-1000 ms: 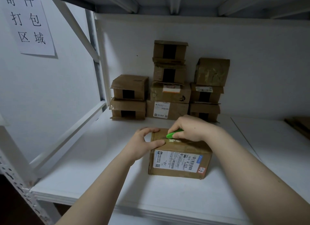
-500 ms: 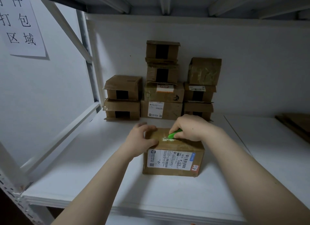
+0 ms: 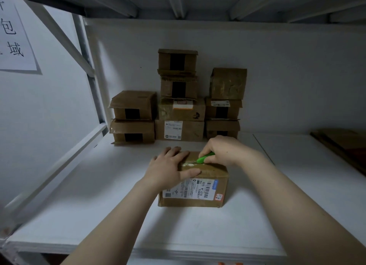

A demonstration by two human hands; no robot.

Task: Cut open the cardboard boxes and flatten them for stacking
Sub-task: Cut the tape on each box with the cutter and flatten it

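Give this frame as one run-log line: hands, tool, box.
left hand: pressed flat on box top | right hand: grips green cutter, tip at top seam | box: closed, on shelf | phase: cutting tape

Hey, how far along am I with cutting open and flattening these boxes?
Early on. What looks like flat cardboard lies at the far right. Right now your left hand presses the front box while your right hand holds the green cutter at its top seam. Nine stacked boxes at the back stand unflattened.
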